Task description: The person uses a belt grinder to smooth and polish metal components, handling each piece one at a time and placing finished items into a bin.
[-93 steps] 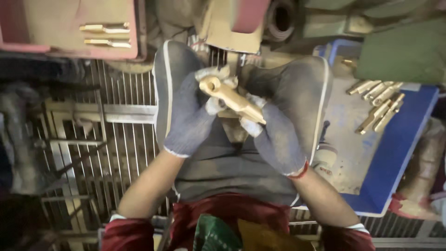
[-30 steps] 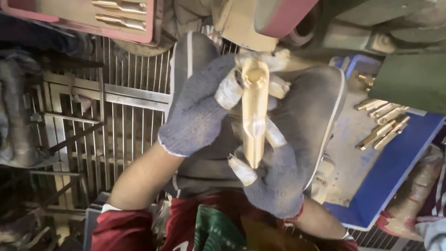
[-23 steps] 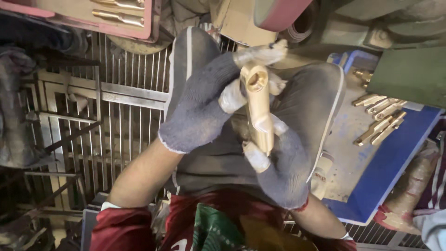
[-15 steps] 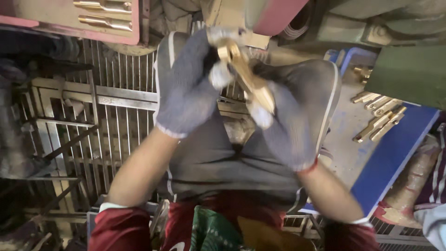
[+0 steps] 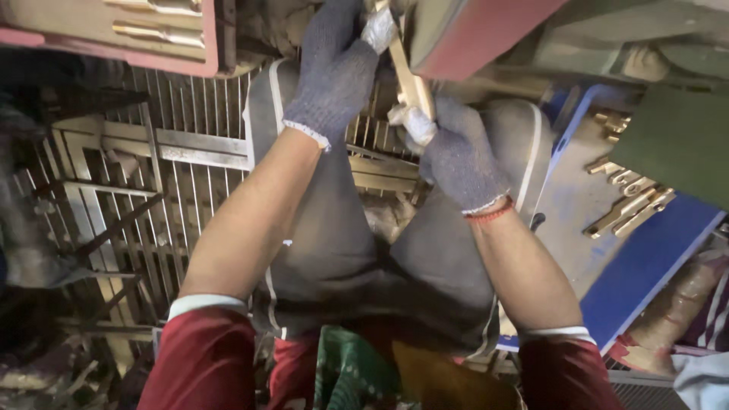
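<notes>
brass rod (image 5: 408,76) clasped by both gloved hands: left hand (image 5: 334,64) wrapped around its upper end, right hand (image 5: 456,156) gripping just below.

We reach both bare forearms forward and up, sleeves at the elbows. Our gloved left hand (image 5: 334,68) is raised higher, fingers curled closed in a grip. Our gloved right hand (image 5: 456,156) sits lower and just beside it, fist closed too.
</notes>
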